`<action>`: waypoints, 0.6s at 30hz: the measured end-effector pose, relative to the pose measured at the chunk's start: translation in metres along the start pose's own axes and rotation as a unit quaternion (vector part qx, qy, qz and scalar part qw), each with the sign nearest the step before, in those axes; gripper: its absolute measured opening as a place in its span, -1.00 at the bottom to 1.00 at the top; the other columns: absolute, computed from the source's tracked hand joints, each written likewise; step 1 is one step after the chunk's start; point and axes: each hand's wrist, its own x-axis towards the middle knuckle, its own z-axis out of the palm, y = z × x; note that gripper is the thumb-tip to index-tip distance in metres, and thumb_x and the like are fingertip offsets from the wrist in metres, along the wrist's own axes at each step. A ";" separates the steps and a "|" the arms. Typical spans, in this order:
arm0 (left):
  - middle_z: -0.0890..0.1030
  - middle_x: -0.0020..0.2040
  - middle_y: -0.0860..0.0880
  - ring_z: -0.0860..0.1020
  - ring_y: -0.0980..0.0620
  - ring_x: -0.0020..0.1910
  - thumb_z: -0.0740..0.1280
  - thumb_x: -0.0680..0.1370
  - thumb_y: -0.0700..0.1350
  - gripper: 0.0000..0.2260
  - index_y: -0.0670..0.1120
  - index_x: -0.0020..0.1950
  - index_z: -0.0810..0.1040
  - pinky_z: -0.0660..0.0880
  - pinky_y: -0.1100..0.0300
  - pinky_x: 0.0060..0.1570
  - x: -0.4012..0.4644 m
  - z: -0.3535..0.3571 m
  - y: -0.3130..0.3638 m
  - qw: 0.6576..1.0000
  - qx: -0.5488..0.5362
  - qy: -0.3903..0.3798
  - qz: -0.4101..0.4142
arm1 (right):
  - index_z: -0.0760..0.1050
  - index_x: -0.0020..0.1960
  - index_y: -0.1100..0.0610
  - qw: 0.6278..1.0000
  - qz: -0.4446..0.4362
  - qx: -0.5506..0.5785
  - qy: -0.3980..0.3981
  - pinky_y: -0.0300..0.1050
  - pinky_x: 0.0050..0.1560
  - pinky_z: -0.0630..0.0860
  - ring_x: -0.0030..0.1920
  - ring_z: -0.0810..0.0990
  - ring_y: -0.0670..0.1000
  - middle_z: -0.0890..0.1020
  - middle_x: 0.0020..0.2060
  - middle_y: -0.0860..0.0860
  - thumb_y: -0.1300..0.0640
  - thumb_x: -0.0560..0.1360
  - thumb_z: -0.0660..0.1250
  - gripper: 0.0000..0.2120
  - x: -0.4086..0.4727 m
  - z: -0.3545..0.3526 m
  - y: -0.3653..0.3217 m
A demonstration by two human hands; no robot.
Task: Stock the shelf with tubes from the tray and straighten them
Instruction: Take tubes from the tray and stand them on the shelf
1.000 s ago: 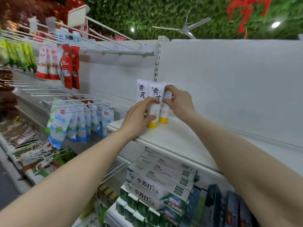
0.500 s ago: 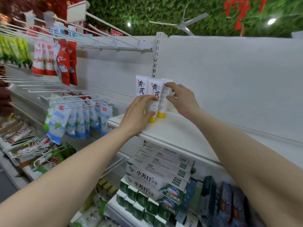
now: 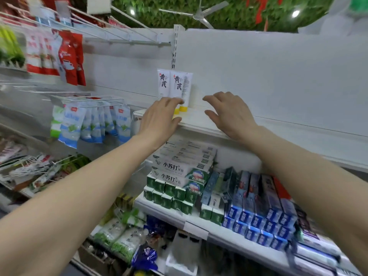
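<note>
left hand [image 3: 159,117] open, fingers straight, fingertips touching base of tubes [image 3: 175,86] at its 12 o'clock. three tubes upright, side by side, on shelf [image 3: 199,121] against back panel. right hand [image 3: 229,114] open, relaxed, holds nothing, apart from tubes at its 10 o'clock.

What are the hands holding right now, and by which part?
Nothing. The right hand hovers open, clear of the tubes. The left hand is open too, its fingertips at the lower front of the tubes without gripping.
</note>
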 end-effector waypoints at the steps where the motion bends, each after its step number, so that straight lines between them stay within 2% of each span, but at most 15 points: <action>1: 0.46 0.33 -0.02 0.44 -0.09 0.25 0.32 0.55 -0.06 -0.60 0.04 0.38 0.37 0.40 0.06 0.11 -0.010 -0.004 0.007 1.000 0.003 0.002 0.003 | 0.43 0.33 0.10 1.000 -0.002 -0.010 0.000 0.10 -0.01 0.44 0.06 0.52 0.25 0.57 0.14 0.15 0.01 0.58 0.23 -0.65 -0.014 -0.009 -0.004; 7: 0.51 0.27 -0.03 0.48 -0.10 0.20 0.34 0.54 -0.04 -0.63 0.03 0.35 0.42 0.44 0.02 0.05 -0.070 -0.021 0.059 0.999 -0.011 0.002 0.051 | 0.44 0.30 0.14 0.998 -0.002 -0.057 -0.033 0.09 -0.06 0.45 0.05 0.54 0.24 0.59 0.09 0.15 0.00 0.56 0.25 -0.64 -0.110 -0.059 -0.019; 12: 0.51 0.27 -0.03 0.48 -0.09 0.20 0.36 0.54 -0.06 -0.62 0.01 0.34 0.43 0.42 0.04 0.11 -0.111 -0.019 0.116 0.995 -0.058 -0.027 0.081 | 0.44 0.32 0.15 0.994 0.031 -0.068 -0.077 0.07 -0.01 0.47 0.07 0.56 0.22 0.59 0.12 0.15 -0.01 0.55 0.26 -0.60 -0.192 -0.087 -0.017; 14: 0.52 0.26 -0.04 0.48 -0.09 0.20 0.37 0.53 -0.06 -0.62 0.01 0.33 0.44 0.41 0.04 0.15 -0.125 -0.012 0.140 0.991 -0.073 -0.041 0.104 | 0.47 0.27 0.15 0.992 0.049 -0.077 -0.091 0.05 -0.08 0.48 0.02 0.58 0.22 0.61 0.08 0.14 -0.01 0.53 0.20 -0.61 -0.228 -0.094 -0.012; 18: 0.54 0.23 -0.08 0.49 -0.12 0.19 0.37 0.52 -0.06 -0.64 -0.02 0.31 0.46 0.43 -0.01 0.14 -0.154 0.008 0.194 0.982 -0.089 -0.076 0.145 | 0.49 0.24 0.14 0.983 0.085 -0.093 -0.132 0.03 -0.14 0.48 -0.03 0.58 0.22 0.62 0.04 0.12 0.01 0.47 0.35 -0.62 -0.300 -0.107 0.004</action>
